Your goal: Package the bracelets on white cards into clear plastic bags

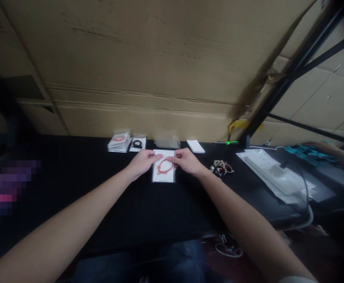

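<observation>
Currently, left hand and right hand pinch a white card bearing a red cord bracelet, stacked packaged cards lying beyond the left grip.

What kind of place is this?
Probably a small packing bench for bracelets: a red cord bracelet on a white card, a stack of bagged bracelet cards, and corrugated cardboard behind the black table.

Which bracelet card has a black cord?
The lone card at the far edge, right of the stack: its coil is black; the stack and the card between the left hand and right hand show red.
</observation>
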The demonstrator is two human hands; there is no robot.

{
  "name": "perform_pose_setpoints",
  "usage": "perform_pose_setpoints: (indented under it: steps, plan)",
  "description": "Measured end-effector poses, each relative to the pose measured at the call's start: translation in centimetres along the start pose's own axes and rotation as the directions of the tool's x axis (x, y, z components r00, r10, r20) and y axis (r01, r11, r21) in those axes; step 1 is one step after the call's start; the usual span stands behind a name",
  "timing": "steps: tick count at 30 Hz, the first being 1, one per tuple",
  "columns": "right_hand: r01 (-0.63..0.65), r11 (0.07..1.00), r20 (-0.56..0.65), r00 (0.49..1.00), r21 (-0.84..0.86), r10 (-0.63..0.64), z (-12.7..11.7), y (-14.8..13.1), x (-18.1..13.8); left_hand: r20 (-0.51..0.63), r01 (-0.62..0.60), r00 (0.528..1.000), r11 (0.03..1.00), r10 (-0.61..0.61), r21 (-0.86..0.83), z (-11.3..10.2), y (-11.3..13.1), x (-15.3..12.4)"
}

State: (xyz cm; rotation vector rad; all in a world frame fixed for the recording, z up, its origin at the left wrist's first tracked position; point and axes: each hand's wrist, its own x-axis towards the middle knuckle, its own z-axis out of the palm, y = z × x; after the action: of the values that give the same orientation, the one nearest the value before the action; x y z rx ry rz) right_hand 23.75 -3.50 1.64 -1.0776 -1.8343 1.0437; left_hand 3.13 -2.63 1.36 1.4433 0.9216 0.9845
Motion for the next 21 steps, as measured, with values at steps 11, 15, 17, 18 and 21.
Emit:
perform_pose_setpoints:
  steps: [11, 15, 17, 18, 21]
  plan:
    - [-0.135, 0.989, 0.216, 0.969, 0.061, 0.119, -0.7, 0.5, -0.2, -0.045, -0.032, 0.998, 0.999, 0.033, 0.033, -0.8, 0.1, 0.5]
    - [-0.175, 0.975, 0.054, 0.984, 0.136, 0.169, -1.5, 0.8, 1.3, -0.283, -0.276, 0.882, 0.899, 0.378, 0.341, -1.6, 1.1, -0.2]
    - [-0.229, 0.957, -0.013, 0.972, 0.179, 0.235, -1.6, 0.5, 3.2, -0.188, -0.406, 0.792, 0.731, 0.581, 0.548, -1.6, 1.5, -0.9]
    - [-0.266, 0.947, -0.011, 0.962, 0.18, 0.273, -1.3, 0.3, 4.5, -0.047, -0.475, 0.781, 0.641, 0.623, 0.602, -1.4, 1.6, -1.4]
    - [-0.339, 0.937, 0.063, 0.94, 0.085, 0.335, 0.9, -0.8, 8.7, 0.476, -0.69, 0.717, 0.423, 0.508, 0.587, -0.2, 1.3, -2.4]
